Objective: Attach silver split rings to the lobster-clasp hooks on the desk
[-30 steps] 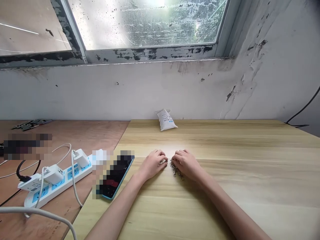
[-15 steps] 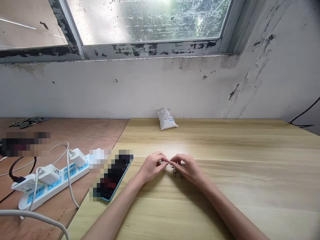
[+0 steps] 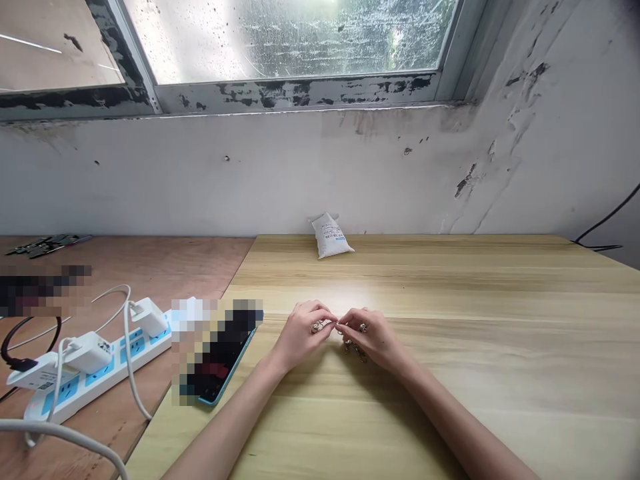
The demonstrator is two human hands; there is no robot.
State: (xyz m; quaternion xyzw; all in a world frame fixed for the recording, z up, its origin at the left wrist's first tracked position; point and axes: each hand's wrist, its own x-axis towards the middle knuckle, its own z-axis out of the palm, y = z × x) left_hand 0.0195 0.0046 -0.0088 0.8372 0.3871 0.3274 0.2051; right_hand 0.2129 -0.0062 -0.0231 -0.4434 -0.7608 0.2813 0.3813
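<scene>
Center of frame, your L hand (image 3: 301, 338) and R hand (image 3: 374, 338) pinch a small metal ring (image 3: 317, 327) together. Metal clips (image 3: 354, 349) on tabletop (image 3: 450, 300) not yet lifted.

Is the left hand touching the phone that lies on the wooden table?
Apart: the head view shows the left hand and the phone with bare tabletop plainly between them.

Pretty simple look here: a slim bare left forearm (image 3: 225, 427) and a matching right forearm (image 3: 450, 420), both narrowing to thin wrists, then a bare left hand (image 3: 303, 337) and right hand (image 3: 375, 337) with long slender fingers (image 3: 313, 312).
</scene>
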